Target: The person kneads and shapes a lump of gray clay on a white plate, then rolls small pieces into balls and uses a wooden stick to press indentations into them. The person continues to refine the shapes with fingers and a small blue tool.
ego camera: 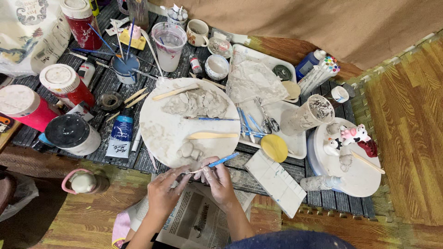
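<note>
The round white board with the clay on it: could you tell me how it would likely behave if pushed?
The round white board looks stiff and flat, so it would probably slide, not roll. The loose wooden tool would likely shift.

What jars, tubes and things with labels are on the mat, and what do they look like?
Blue paint tube: lies left of the round board, blue with a white label.
Red jars: three on the left side, white lids, smeared.
Black-lidded tub: front left, white body.
Blue bottle: right of the tray, white cap.
Newspaper: under the hands, grey print with a photo.
Printed bag: top left, white with drawings.
</note>
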